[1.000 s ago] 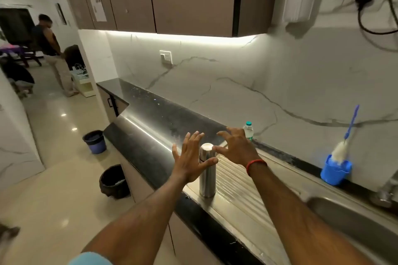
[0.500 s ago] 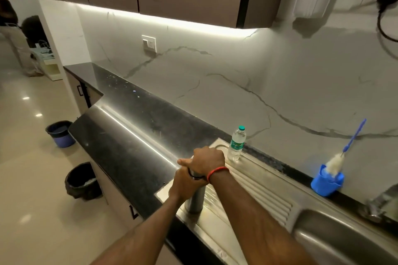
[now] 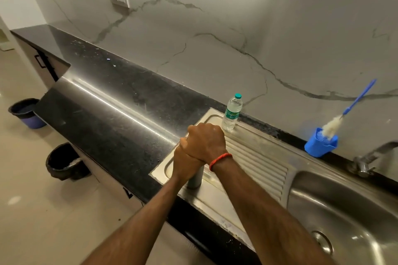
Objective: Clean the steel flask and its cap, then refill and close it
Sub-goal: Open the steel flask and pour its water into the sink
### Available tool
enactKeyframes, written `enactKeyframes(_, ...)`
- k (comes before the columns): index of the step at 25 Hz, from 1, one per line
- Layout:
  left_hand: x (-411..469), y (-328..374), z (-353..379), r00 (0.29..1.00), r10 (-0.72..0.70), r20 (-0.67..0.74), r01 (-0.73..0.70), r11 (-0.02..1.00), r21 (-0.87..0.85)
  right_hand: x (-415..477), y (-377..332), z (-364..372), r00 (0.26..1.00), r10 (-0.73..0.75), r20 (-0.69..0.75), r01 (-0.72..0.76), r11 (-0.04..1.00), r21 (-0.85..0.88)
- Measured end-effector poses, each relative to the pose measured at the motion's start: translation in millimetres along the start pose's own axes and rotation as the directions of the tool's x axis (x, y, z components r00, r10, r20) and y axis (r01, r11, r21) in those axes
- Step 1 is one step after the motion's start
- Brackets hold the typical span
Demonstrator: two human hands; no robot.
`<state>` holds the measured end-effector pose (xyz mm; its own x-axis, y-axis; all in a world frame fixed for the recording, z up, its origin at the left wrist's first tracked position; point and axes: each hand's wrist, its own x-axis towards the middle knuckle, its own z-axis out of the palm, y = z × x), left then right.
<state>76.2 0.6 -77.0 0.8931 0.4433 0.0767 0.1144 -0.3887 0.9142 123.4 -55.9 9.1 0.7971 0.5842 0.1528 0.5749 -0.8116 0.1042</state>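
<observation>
L hand (image 3: 185,164), R hand (image 3: 205,142) now grip flask (image 3: 194,180); open before.

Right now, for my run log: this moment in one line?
left hand grips steel flask | right hand clasped over its top | flask upright on drainboard

The left forearm (image 3: 137,219) and right forearm (image 3: 265,206) are bare down to the picture's lower edge. A thin bracelet (image 3: 220,160) of twisted red-orange thread sits snug round the wrist of the right hand (image 3: 205,142).
</observation>
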Motion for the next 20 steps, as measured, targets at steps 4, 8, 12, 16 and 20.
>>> enactKeyframes(4, -1.9, 5.7, -2.8, 1.0, 0.023, 0.006, -0.022, 0.993, -0.116, 3.6, 11.9, 2.8, 0.994, -0.105, -0.039, 0.104, 0.994, -0.018)
enactKeyframes(8, -1.8, 2.6, -8.3, 0.999, 0.045, 0.002, -0.045, 0.988, -0.151, 6.6, 22.0, -2.6, 0.974, -0.224, -0.021, 0.225, 0.972, 0.062)
enactKeyframes(12, 1.2, -6.7, -9.1, 0.998, 0.006, 0.061, 0.007, 0.979, -0.201, 9.7, 31.9, -14.8, 0.89, -0.447, 0.083, 0.439, 0.892, 0.106)
enactKeyframes(16, -3.4, -5.7, -6.7, 0.999, -0.042, 0.024, 0.046, 0.97, -0.238, 7.5, 31.9, -43.7, 0.876, -0.432, 0.213, 0.382, 0.893, 0.238)
enactKeyframes(20, -4.8, -7.3, -6.0, 0.998, -0.035, 0.042, 0.043, 0.975, -0.218, 6.8, 9.9, -46.5, 0.964, -0.021, 0.266, 0.027, 0.999, -0.018)
